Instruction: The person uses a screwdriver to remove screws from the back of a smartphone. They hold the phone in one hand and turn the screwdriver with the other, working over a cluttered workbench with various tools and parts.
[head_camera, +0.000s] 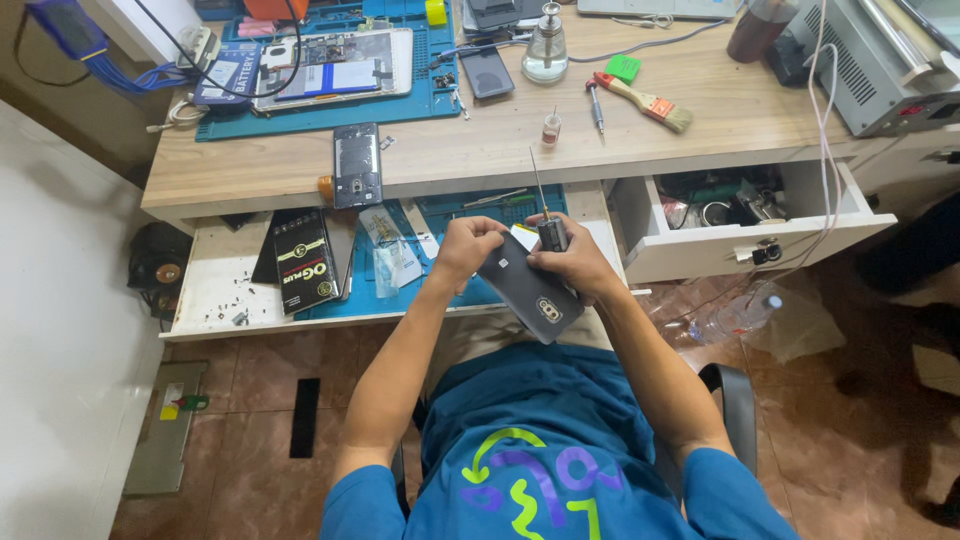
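Soft, even daylight fills my workspace, brightest on the pale wall (60, 300) at my left. Shadows under the desk (480, 150) are faint. The view bends at the edges like a wide lens, and everything stays fairly sharp.

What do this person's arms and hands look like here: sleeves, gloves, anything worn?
Both arms are bare below short blue T-shirt sleeves. The left hand and right hand wear no gloves; no watch, ring or bracelet shows. The shirt front has green and purple shapes.
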